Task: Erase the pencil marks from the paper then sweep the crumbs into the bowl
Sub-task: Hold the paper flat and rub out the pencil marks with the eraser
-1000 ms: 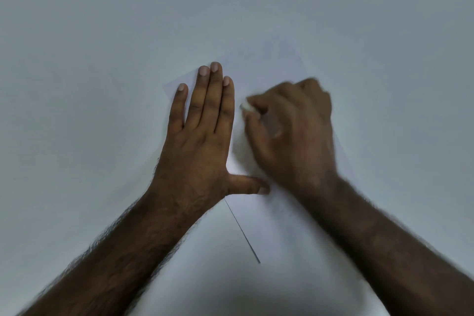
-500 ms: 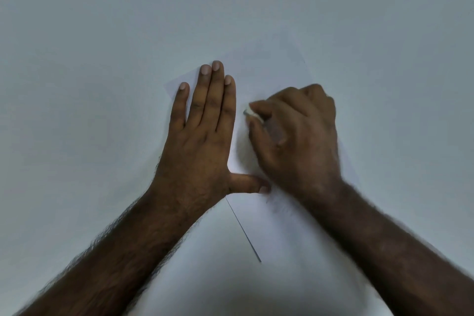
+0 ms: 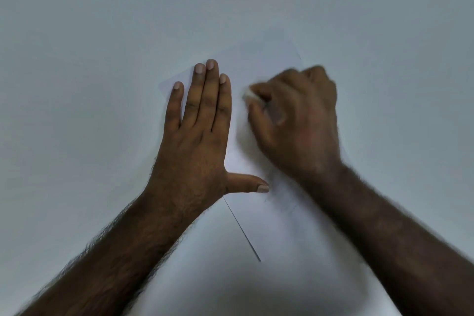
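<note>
Paper [image 3: 259, 213] flat on table [image 3: 77, 59], thin, light, likely to slide and crease | left hand [image 3: 197, 136] presses it, fingers straight | right hand [image 3: 297, 120] pinches small soft eraser [image 3: 248, 94] | best held by pressing beside rubbed spot

I see the left hand [image 3: 197, 136] lying flat, palm down, four fingers straight and close together pointing away, thumb stretched out sideways to the right. Left forearm runs in from the lower left. Right hand [image 3: 295, 120] is blurred, fingers curled into a loose fist, thumb and forefinger tips pinched together at its left side. Right forearm enters from the lower right.
</note>
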Action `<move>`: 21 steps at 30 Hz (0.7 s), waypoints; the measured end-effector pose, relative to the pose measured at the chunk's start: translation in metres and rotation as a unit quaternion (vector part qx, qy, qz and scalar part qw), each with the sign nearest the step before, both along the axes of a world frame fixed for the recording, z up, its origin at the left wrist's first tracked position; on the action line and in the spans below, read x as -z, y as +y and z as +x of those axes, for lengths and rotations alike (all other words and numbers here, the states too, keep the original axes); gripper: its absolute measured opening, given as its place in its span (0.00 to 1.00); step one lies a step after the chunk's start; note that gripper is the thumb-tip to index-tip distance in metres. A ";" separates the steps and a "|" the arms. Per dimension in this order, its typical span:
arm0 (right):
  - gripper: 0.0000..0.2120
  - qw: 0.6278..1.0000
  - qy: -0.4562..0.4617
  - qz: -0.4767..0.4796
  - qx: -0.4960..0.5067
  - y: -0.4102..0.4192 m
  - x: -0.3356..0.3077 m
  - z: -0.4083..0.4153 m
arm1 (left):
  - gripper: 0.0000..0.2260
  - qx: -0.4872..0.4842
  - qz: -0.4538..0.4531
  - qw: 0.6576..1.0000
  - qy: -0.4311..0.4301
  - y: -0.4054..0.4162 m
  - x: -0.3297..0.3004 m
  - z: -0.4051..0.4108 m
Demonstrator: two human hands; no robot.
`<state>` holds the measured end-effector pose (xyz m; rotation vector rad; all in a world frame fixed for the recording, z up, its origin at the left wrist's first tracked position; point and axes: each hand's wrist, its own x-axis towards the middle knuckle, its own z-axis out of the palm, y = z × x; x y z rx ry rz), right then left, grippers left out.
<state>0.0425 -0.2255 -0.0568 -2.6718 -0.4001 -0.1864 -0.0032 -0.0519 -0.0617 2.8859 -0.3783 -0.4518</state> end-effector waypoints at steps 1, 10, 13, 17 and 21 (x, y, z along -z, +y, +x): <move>0.07 1.000 -0.018 -0.009 0.014 -0.002 0.003 0.014 | 0.71 0.001 0.000 1.000 0.002 0.000 0.000 0.000; 0.07 0.993 -0.036 0.074 0.079 -0.009 0.018 0.047 | 0.68 -0.036 -0.013 0.999 0.000 0.008 -0.002 -0.010; 0.06 0.993 -0.038 0.088 0.073 -0.010 0.021 0.046 | 0.66 -0.071 -0.016 0.997 0.000 0.017 -0.003 -0.021; 0.06 0.995 -0.037 0.070 0.056 -0.007 0.014 0.036 | 0.66 -0.086 -0.026 0.996 -0.001 0.021 -0.001 -0.026; 0.05 0.995 0.036 0.061 -0.065 0.023 0.004 -0.017 | 0.64 -0.093 -0.028 0.995 -0.021 0.018 -0.001 -0.026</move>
